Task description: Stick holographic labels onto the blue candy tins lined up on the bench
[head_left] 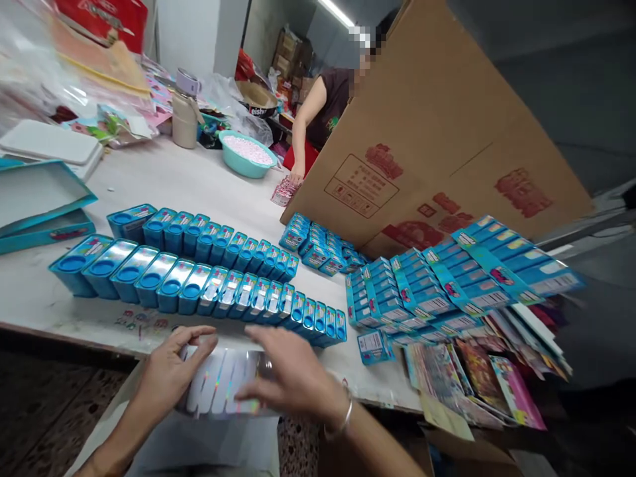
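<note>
Near the table's front edge, my left hand (171, 371) holds the left side of a shiny sheet of clear stickers (218, 381), its fingers and thumb closed on it. The sheet carries pale oblong shapes with rainbow glints. My right hand (293, 374), with a bangle at the wrist, is spread over the sheet's right side. Its thumb lies across the front and its forefinger reaches past the upper edge; it is slightly blurred. Just beyond stand two long rows of small blue tins (171, 281). Several tins mid-row carry bright, glossy strips on their tops.
At right are stacked blue packs (427, 281) and printed sheets (447, 374). A big cardboard carton (422, 132) leans behind them. Farther back are a turquoise basin (248, 159), a bottle (185, 119) and another person's hand (297, 173). Open blue boxes (40, 199) lie left.
</note>
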Motion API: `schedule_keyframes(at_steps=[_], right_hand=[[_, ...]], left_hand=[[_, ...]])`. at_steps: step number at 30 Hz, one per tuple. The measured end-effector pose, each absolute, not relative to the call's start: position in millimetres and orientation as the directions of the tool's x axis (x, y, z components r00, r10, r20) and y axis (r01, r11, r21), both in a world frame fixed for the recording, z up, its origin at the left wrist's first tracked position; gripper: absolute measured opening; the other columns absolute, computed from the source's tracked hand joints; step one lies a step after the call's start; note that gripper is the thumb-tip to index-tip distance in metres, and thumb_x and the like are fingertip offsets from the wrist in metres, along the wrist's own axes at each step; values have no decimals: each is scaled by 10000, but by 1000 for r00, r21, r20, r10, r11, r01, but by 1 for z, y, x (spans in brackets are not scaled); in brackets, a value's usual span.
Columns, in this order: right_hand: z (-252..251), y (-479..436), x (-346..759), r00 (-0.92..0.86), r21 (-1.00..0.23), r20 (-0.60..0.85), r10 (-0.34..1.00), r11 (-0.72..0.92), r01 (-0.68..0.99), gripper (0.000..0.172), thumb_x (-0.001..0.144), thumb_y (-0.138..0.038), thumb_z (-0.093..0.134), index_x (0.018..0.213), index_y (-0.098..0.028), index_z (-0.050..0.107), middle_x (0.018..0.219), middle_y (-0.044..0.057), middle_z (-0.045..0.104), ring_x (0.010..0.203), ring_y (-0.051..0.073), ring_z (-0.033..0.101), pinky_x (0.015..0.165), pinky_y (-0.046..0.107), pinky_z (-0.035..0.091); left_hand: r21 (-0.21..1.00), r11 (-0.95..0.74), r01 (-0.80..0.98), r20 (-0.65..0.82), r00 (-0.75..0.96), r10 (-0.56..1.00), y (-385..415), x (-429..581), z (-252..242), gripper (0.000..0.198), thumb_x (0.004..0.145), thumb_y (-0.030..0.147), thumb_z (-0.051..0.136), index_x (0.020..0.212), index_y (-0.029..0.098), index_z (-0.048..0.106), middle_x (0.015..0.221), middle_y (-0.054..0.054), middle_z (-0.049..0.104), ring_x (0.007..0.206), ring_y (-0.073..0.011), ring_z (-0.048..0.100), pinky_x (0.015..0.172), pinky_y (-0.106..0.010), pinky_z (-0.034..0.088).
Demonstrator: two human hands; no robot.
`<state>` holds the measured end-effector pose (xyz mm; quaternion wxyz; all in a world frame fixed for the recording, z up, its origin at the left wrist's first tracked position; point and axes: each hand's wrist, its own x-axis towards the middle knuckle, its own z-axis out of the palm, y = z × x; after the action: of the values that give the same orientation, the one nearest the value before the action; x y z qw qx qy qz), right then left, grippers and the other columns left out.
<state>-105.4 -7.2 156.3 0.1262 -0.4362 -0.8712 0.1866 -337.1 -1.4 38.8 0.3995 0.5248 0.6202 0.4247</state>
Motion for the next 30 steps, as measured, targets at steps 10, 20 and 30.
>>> schedule_keyframes(at_steps=[10,20,30], right_hand=[[45,-52,-90,-295,-357,410,863,449,819,200,952,-196,620,1145,-198,567,941,48,725,862,229,642,799,375,408],[67,-31,-85,-366,-308,582,726,613,727,178,1025,-269,516,1091,-214,672,919,73,721,855,204,638,774,360,460],[79,-16,-114,-407,-268,671,620,714,647,329,973,-183,577,1289,-257,633,1076,95,765,943,219,710,799,378,555]], left_hand=[[342,-322,883,396,176,901,-13,-310,51,459,964,448,467,1235,225,763,1376,-244,618,1335,-533,423,1054,-819,161],[811,-284,511,77,389,918,0,-279,75,434,961,428,422,629,216,603,619,2,584,630,-184,554,608,-279,384],[979,-29,203,-30,284,958,9,-303,69,461,903,551,521,618,193,573,634,10,542,669,-175,510,614,-248,407]])
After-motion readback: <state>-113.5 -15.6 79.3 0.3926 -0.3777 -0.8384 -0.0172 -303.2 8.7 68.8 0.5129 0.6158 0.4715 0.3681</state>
